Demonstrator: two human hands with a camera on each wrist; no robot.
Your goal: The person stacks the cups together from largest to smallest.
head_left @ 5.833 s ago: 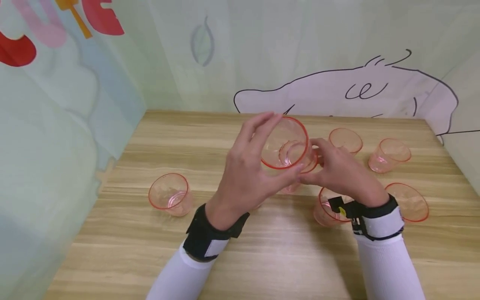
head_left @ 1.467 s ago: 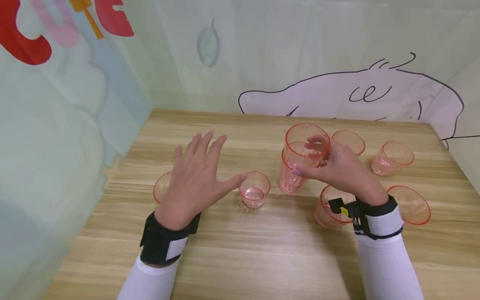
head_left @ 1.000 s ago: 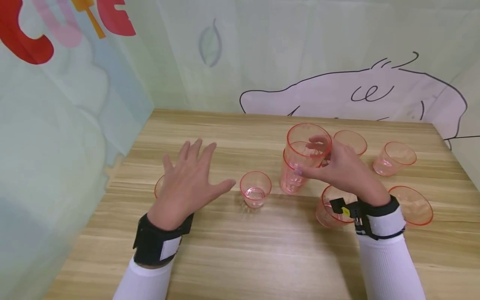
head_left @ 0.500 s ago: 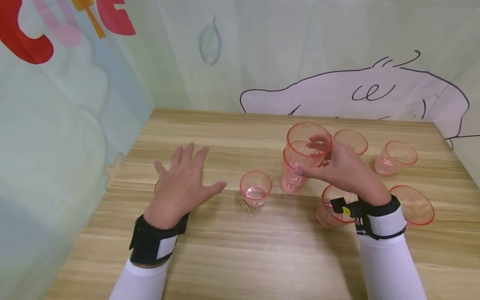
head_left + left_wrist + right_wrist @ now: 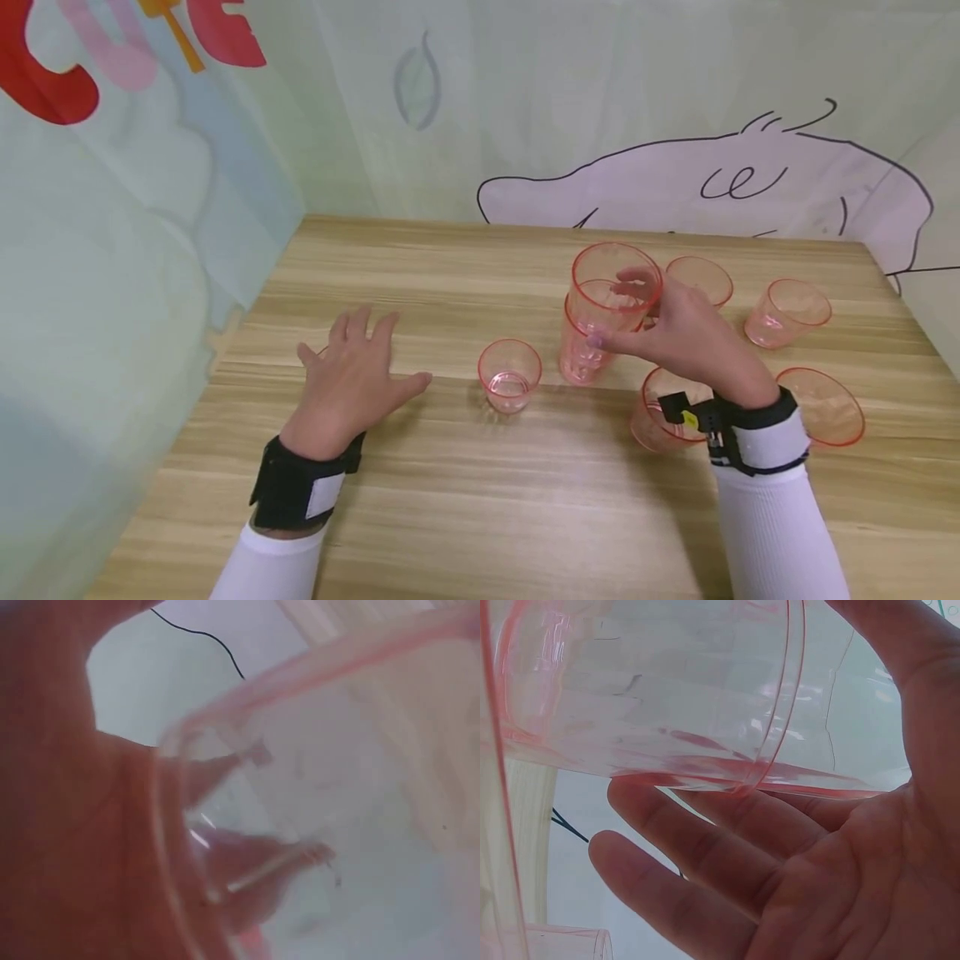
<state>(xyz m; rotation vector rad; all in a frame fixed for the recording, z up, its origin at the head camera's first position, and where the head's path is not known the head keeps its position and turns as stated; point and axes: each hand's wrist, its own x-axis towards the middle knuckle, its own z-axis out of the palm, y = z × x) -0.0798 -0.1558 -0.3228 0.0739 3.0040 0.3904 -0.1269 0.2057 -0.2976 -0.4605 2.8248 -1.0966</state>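
My right hand (image 5: 686,333) curls thumb and fingers round the upper of two stacked clear plastic cups (image 5: 611,267) with red rims. The lower cup (image 5: 577,362) stands on the wooden table; in the right wrist view the fingers (image 5: 697,847) lie along the stack's side. My left hand (image 5: 348,387) is spread, palm down, over another such cup at the table's left. That cup is almost wholly hidden by the hand in the head view, but its wall and rim (image 5: 300,686) fill much of the left wrist view. Whether the left fingers touch it I cannot tell.
A single cup (image 5: 510,375) stands between the two hands. Under and behind the right forearm are more cups: one near the wrist (image 5: 652,421), one at right (image 5: 821,408), and two farther back (image 5: 701,282) (image 5: 787,312). A printed cloth wall (image 5: 450,167) borders the table.
The left hand has let go of the upper stacked cup and travelled left and down to the left cup. The upper cup now sits in the lower one; the right hand has lately kept still.
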